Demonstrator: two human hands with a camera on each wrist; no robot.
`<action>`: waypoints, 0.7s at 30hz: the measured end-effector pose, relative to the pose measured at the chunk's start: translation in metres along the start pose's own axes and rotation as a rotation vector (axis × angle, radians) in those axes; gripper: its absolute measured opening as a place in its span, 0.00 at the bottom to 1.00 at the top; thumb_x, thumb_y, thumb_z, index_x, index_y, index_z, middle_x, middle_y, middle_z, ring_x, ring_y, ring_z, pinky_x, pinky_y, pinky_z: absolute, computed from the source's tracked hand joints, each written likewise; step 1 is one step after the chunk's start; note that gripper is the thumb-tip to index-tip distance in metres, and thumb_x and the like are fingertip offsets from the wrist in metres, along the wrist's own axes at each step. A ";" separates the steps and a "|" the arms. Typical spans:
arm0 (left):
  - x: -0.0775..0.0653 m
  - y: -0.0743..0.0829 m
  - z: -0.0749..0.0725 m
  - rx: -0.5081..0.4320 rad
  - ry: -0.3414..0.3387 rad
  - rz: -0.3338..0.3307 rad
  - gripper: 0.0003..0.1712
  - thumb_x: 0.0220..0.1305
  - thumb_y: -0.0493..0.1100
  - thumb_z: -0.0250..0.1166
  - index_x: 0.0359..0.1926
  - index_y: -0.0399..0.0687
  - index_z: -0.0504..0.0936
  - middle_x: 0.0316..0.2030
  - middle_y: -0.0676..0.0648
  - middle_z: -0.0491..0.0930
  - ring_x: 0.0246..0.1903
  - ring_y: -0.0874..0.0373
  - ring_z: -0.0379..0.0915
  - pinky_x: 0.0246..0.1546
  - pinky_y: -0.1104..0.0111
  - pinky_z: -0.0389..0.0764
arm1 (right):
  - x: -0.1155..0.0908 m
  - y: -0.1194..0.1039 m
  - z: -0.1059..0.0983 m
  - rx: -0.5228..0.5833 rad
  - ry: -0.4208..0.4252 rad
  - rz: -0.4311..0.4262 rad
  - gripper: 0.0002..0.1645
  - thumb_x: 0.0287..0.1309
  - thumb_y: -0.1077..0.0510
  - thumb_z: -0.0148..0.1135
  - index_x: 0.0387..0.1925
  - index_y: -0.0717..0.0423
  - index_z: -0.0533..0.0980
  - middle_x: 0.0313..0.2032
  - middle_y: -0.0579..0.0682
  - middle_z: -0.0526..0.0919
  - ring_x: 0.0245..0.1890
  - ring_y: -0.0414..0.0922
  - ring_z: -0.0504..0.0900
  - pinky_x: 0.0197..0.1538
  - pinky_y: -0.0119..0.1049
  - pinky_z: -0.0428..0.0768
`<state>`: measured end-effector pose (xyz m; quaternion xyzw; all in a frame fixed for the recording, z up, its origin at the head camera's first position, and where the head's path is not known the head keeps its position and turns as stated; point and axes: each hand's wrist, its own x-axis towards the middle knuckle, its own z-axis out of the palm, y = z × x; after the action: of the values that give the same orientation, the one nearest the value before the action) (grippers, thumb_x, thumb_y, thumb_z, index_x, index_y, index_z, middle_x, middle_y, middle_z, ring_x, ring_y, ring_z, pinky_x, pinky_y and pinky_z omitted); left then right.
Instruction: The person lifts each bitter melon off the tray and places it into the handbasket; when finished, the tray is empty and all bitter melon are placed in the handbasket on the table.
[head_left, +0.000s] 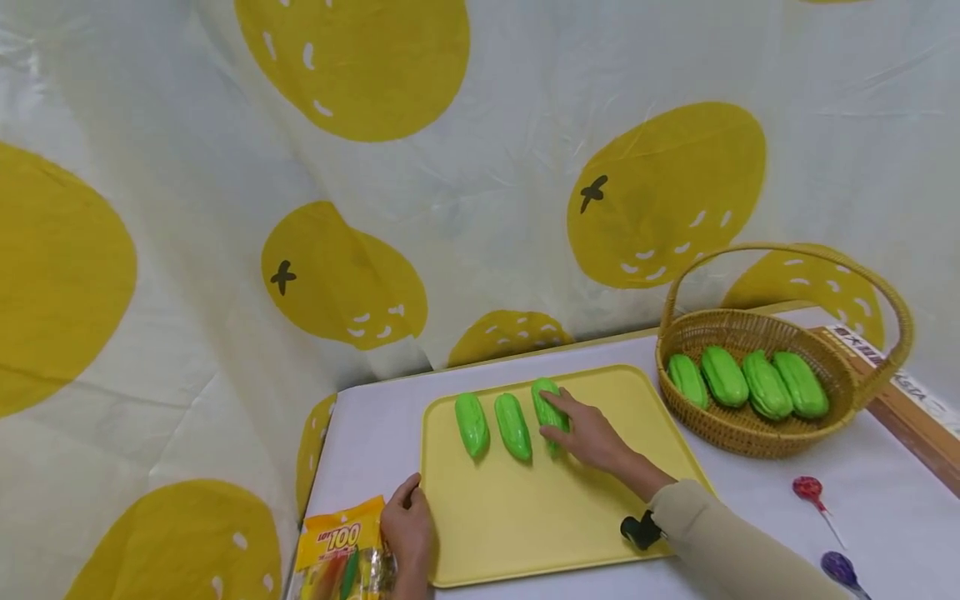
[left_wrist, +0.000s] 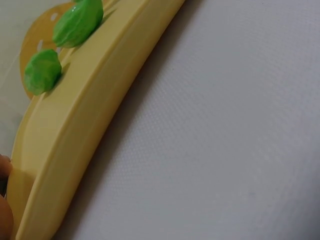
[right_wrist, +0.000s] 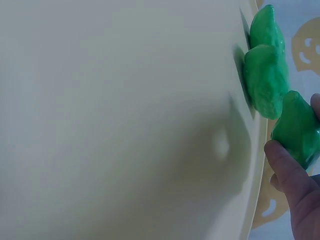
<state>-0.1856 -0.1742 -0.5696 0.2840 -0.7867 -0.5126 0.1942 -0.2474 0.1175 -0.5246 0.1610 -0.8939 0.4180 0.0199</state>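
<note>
My right hand (head_left: 594, 435) grips a bright green, ridged, cucumber-shaped vegetable (right_wrist: 297, 127) at the far side of the yellow tray (head_left: 517, 525). Thumb and fingers lie on either side of it in the right wrist view. To its left, a middle green vegetable (head_left: 513, 427) and a left green vegetable (head_left: 472, 425) lie side by side on the tray, roughly parallel. My left hand (head_left: 408, 527) holds the tray's left rim, fingertips curled at the edge; only bits of its fingers (left_wrist: 5, 217) show in the left wrist view.
A wicker basket (head_left: 757, 437) with a tall handle stands right of the tray, holding several more green vegetables (head_left: 767, 385). Near me lie a red lollipop (head_left: 807, 488) and a purple lollipop (head_left: 838, 568). A yellow candy bag (head_left: 341, 542) sits beside my left hand. A patterned curtain (head_left: 487, 208) hangs behind.
</note>
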 end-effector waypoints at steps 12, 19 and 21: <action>0.000 -0.001 -0.002 0.028 -0.014 -0.011 0.17 0.72 0.31 0.55 0.54 0.33 0.86 0.52 0.30 0.84 0.53 0.34 0.81 0.52 0.45 0.83 | -0.015 -0.003 -0.028 -0.018 0.069 -0.049 0.38 0.67 0.53 0.66 0.74 0.58 0.67 0.73 0.74 0.61 0.66 0.70 0.72 0.63 0.62 0.77; -0.001 0.000 -0.003 0.001 -0.030 0.008 0.16 0.72 0.31 0.56 0.53 0.33 0.86 0.51 0.29 0.85 0.54 0.33 0.80 0.53 0.45 0.82 | -0.020 0.000 -0.047 -0.064 0.103 -0.044 0.38 0.67 0.52 0.66 0.74 0.58 0.67 0.73 0.75 0.61 0.62 0.69 0.77 0.56 0.58 0.82; -0.002 0.000 -0.003 0.002 -0.033 0.011 0.16 0.72 0.31 0.55 0.53 0.33 0.86 0.51 0.29 0.84 0.55 0.32 0.79 0.53 0.45 0.82 | -0.022 0.001 -0.052 -0.067 0.104 -0.049 0.38 0.68 0.52 0.66 0.74 0.59 0.67 0.72 0.76 0.60 0.61 0.69 0.78 0.53 0.56 0.83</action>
<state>-0.1826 -0.1752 -0.5687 0.2714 -0.7917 -0.5155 0.1836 -0.2324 0.1632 -0.4949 0.1604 -0.9008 0.3951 0.0820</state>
